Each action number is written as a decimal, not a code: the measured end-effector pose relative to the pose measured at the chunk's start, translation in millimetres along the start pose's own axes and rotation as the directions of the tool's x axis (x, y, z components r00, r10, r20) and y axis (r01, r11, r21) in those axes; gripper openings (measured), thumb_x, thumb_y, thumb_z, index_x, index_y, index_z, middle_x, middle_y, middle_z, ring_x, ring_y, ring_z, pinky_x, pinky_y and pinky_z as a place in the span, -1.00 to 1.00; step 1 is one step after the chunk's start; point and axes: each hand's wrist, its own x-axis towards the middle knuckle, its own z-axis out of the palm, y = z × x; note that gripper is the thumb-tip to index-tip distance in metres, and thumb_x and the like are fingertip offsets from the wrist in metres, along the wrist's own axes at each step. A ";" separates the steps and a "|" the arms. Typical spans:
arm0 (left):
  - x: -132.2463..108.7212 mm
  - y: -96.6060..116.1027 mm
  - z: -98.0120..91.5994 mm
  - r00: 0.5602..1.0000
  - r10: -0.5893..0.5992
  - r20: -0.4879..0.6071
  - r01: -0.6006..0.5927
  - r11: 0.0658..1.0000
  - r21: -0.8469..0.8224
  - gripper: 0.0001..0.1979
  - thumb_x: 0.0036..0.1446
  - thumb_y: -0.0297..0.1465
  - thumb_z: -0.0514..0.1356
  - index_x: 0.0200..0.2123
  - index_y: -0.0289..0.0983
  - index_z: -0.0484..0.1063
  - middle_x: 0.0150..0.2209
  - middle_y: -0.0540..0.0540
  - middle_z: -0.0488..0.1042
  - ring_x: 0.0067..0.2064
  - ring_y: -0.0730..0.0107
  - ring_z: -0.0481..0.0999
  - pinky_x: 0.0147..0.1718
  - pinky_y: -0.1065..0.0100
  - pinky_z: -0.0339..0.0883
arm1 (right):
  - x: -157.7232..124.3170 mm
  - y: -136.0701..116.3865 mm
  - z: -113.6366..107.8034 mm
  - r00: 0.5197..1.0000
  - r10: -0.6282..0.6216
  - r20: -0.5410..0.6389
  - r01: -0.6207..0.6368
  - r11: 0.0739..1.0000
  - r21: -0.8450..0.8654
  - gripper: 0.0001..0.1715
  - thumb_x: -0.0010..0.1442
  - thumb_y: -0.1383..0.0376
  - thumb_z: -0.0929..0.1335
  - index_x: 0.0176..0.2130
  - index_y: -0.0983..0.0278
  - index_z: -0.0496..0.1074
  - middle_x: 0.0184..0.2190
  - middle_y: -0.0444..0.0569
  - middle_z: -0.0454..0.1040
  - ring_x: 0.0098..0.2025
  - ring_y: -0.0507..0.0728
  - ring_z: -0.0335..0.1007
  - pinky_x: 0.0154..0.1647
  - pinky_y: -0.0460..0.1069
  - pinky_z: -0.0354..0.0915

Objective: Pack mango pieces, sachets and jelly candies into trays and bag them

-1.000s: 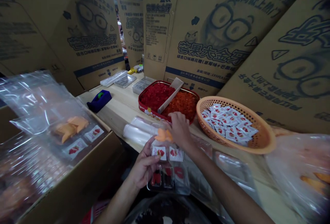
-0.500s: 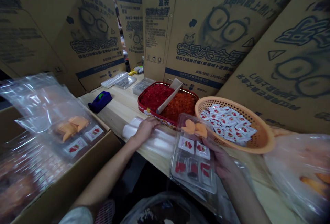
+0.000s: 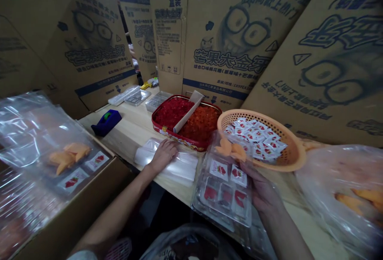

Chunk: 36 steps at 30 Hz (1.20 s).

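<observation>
My right hand grips the right edge of a clear plastic tray, which is tilted toward me. Inside it lie orange candy pieces, two white sachets with red prints and, in lower compartments, red pieces. More clear trays are beneath it. My left hand rests palm down on a stack of clear plastic bags, fingers laid over it near its far edge; their tips are partly hard to make out. Just beyond stands a red tin of red and orange bits, split by a pale divider.
An orange basket of sachets stands right of the tin, near a bag of orange pieces. At left are a blue tape dispenser and a carton with packed trays. Tall cardboard boxes wall the back.
My view has turned slightly right. My left hand has come back from the tin's edge and lies flatter on the bags. The tray stays in my right hand.
</observation>
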 end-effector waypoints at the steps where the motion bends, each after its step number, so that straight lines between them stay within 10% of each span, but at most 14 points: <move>1: 1.4 4.3 -5.8 1.000 0.003 -0.010 -0.003 1.000 0.004 -0.83 0.14 -0.38 0.03 -0.36 -0.25 0.41 -0.09 -0.15 0.45 -0.03 0.30 0.36 0.12 0.09 -0.11 | -0.1 -0.9 -0.6 1.000 -0.011 0.006 0.011 1.000 0.003 -0.72 -0.21 0.45 0.47 -0.38 0.27 0.50 -0.44 -0.11 0.56 -0.47 0.08 0.49 -0.44 -0.07 0.44; 9: 10.0 53.8 -61.9 0.992 -0.104 -0.069 0.088 0.975 -0.203 -0.71 0.10 -0.33 0.06 -0.09 -0.27 0.26 -0.40 -0.03 0.41 -0.37 0.41 0.41 -0.38 0.40 0.26 | -9.4 -25.0 10.0 0.994 -0.069 -0.088 0.083 0.983 0.163 -0.83 -0.05 0.48 0.36 -0.38 0.30 0.49 -0.47 -0.08 0.56 -0.45 0.08 0.49 -0.37 -0.03 0.46; 16: -7.5 80.5 -52.1 0.896 -0.397 0.201 0.402 0.529 -0.747 -0.72 -0.09 -0.25 0.22 -0.33 -0.30 0.40 -0.58 0.10 0.25 -0.55 0.56 0.21 -0.56 0.49 0.10 | -14.1 -46.2 26.1 0.975 -0.202 -0.089 0.218 0.942 0.255 -0.81 0.04 0.48 0.29 -0.34 0.33 0.46 -0.47 -0.05 0.56 -0.45 0.06 0.49 -0.28 0.00 0.45; 24: -25.7 104.1 -45.1 0.853 -0.467 0.232 0.450 0.433 -0.781 -0.74 -0.07 -0.20 0.20 -0.50 -0.32 0.41 -0.48 -0.06 0.48 -0.41 0.42 0.40 -0.39 0.40 0.25 | -6.0 -52.5 54.4 0.962 -0.267 -0.066 0.273 0.904 0.328 -0.78 0.11 0.47 0.24 -0.27 0.31 0.43 -0.48 -0.07 0.55 -0.42 0.07 0.49 -0.18 0.10 0.42; 36: -28.9 102.1 -41.3 0.794 -0.543 0.274 0.408 0.141 -0.902 -0.75 -0.27 -0.31 0.37 -0.56 -0.35 0.41 -0.63 0.02 0.43 -0.59 0.55 0.35 -0.54 0.48 0.23 | -11.9 11.3 52.0 0.914 0.114 0.389 -0.157 0.984 0.080 -0.70 -0.12 0.41 0.44 -0.28 0.33 0.44 -0.38 -0.05 0.56 -0.35 0.12 0.50 -0.22 0.03 0.42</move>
